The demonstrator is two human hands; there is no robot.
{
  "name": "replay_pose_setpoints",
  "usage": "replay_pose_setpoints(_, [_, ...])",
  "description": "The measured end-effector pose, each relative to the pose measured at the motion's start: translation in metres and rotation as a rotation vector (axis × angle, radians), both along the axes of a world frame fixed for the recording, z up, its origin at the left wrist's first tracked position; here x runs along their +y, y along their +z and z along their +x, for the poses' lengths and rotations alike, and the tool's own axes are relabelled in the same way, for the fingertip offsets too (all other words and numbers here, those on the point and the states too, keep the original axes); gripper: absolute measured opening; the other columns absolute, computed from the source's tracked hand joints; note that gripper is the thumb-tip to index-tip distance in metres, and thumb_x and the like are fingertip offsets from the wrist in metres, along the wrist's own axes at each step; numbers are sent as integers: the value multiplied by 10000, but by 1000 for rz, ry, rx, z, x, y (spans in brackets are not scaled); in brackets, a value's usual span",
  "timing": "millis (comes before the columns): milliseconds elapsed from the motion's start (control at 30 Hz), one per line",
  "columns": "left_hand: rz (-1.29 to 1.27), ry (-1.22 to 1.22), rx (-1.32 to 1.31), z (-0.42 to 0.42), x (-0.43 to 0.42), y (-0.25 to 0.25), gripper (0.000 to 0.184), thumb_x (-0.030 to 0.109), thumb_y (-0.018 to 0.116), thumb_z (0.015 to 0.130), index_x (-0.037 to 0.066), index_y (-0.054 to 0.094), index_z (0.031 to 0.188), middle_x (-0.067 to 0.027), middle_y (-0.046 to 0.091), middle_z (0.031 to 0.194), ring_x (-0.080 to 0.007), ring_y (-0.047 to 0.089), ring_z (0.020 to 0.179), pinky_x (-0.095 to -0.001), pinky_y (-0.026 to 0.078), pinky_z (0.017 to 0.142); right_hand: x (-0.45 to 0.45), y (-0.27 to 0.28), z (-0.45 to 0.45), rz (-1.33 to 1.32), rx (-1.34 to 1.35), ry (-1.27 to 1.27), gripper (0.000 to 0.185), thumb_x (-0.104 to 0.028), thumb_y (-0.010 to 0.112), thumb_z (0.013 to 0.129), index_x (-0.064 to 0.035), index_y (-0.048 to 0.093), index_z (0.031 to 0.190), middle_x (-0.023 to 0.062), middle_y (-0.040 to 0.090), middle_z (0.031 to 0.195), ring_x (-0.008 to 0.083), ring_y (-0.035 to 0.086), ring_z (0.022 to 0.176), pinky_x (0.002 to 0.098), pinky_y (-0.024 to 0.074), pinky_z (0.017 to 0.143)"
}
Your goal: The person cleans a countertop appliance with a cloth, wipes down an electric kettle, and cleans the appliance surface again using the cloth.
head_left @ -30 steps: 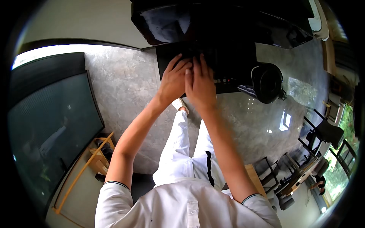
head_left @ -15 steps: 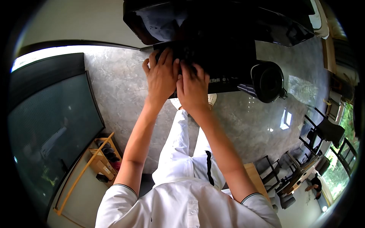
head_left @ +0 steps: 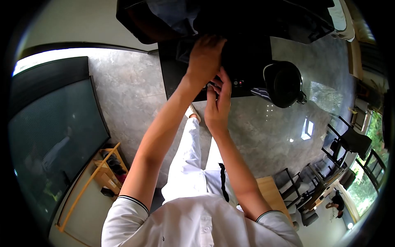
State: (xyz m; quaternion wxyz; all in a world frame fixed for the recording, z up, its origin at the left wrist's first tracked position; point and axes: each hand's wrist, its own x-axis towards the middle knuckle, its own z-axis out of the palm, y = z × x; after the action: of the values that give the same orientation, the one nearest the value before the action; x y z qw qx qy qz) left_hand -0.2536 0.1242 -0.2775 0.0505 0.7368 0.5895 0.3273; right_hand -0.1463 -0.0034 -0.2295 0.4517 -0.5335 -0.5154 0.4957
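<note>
My left hand reaches across the black panel-like surface, its fingers bent downward and lost in the dark. Dark, creased material, perhaps cloth, lies just to the left of it. Closer to me, my right hand is at the front part of the surface, thumb and fingers stretched out and apart. Its fingertips are by small round controls, partly hidden by the fingers. Another set of controls with a red spot shows to the right.
A large glossy black casing stands beyond the surface. At its right is a black round vessel with a handle, beside a striped item. Chairs and a distant person are at right; a wooden shelf is at left.
My left hand has moved right and farther forward, crossing ahead of my right hand. The right hand has turned and drawn slightly back. The dark creased material and red spot now show.
</note>
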Motion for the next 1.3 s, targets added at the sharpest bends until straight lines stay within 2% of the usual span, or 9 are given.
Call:
replay_pose_setpoints(100, [19, 6, 23, 12, -3, -6, 457, 42, 724, 922, 116, 747, 1373, -144, 801, 1323, -368, 720, 1320, -484, 536, 1178, -5, 5, 14, -86, -89, -8, 640, -121, 533, 1151, 19, 384, 1758, 240, 468, 1748, 364, 510, 1581, 485, 394, 1318])
replay_pose_setpoints(333, [-279, -274, -239, -12, -25, 23, 525, 8, 693, 993, 134, 704, 1503, -191, 777, 1370, -393, 759, 1206, -422, 606, 1057, 29, 25, 20, 182, -234, 40, 669, -191, 537, 1176, 80, 332, 1753, 354, 368, 1796, 524, 414, 1640, 548, 341, 1352])
replay_pose_setpoints(400, [-328, -262, -337, -17, -29, 31, 505, 67, 703, 1006, 106, 712, 1510, -194, 749, 1454, -412, 719, 1310, -458, 574, 1124, 43, 30, 13, 183, -274, 56, 690, -245, 522, 1189, 84, 313, 1757, 365, 349, 1798, 537, 401, 1641, 568, 337, 1352])
replay_pose_setpoints(567, [17, 1, 134, 16, -43, -9, 444, 178, 730, 1034, 54, 737, 1461, -153, 654, 1628, -448, 553, 1532, -518, 483, 1259, 64, 31, -6, 212, -219, 53, 720, -294, 504, 1182, 66, 297, 1770, 378, 342, 1798, 579, 340, 1664, 614, 297, 1371])
replay_pose_setpoints(633, [90, 106, 269, 30, -37, -15, 420, 191, 733, 1032, 59, 752, 1431, -152, 653, 1626, -445, 550, 1534, -527, 472, 1271, 56, 34, -8, 267, -227, 68, 686, -306, 519, 1197, 53, 344, 1755, 351, 366, 1799, 533, 368, 1665, 574, 321, 1364])
replay_pose_setpoints(700, [72, 174, 36, 39, -27, -19, 425, 200, 729, 1035, 72, 734, 1440, -146, 666, 1593, -435, 551, 1525, -532, 477, 1262, 39, 26, -5, 321, -304, 64, 642, -325, 533, 1216, 25, 410, 1740, 299, 422, 1791, 455, 416, 1663, 517, 353, 1352])
replay_pose_setpoints(900, [-187, 118, 29, 31, -41, 9, 428, 185, 756, 948, 123, 783, 1371, -69, 728, 1413, -301, 600, 1443, -466, 429, 1280, -5, 17, 10, 144, -289, 139, 627, -299, 513, 1220, 29, 410, 1745, 336, 408, 1777, 516, 421, 1648, 559, 390, 1333])
replay_pose_setpoints(1133, [-103, 17, -16, -18, -132, 13, 446, 152, 752, 908, 120, 790, 1351, -68, 725, 1385, -314, 635, 1405, -497, 465, 1272, -2, 18, 8, 230, -460, 189, 600, -289, 520, 1210, 30, 468, 1715, 280, 477, 1767, 493, 441, 1643, 560, 367, 1348])
replay_pose_setpoints(1300, [-232, 132, -44, -72, -176, 13, 481, 144, 853, 897, 182, 798, 1373, -180, 492, 1751, -451, 489, 1559, -562, 411, 1318, -34, 23, 0, 250, -366, 400, 596, -146, 595, 1142, 60, 482, 1690, 273, 533, 1713, 498, 479, 1612, 573, 367, 1351])
